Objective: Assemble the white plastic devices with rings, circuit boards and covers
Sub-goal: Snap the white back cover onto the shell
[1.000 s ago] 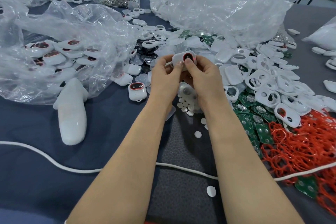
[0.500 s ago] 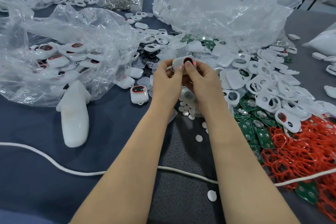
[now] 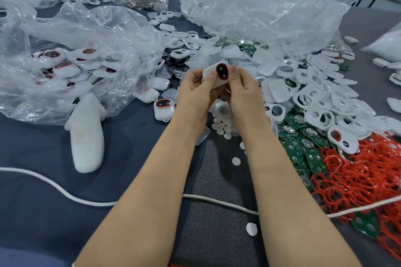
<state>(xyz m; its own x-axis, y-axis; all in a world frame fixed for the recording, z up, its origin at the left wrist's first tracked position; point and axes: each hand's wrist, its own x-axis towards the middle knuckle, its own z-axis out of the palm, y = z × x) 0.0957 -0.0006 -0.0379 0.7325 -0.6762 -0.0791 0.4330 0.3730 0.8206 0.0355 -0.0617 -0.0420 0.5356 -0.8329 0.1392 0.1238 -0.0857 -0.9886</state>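
Gripping one white plastic device (image 3: 221,71) between them, the left hand (image 3: 193,91) and right hand (image 3: 243,93) hold it lifted above the middle of the table, fingers curled behind it and a thumb pressing at each side of its face. This unit looks close to finished: a red ring frames a dark oval window with two pale marks, set in a rounded white shell. Just left of the left wrist lies a completed device (image 3: 164,109), and the clear bag (image 3: 65,65) beyond holds many more. Plenty seems left, judging by the heaps to the right: white covers (image 3: 321,102), green circuit boards (image 3: 303,136) and loose red rings (image 3: 358,175).
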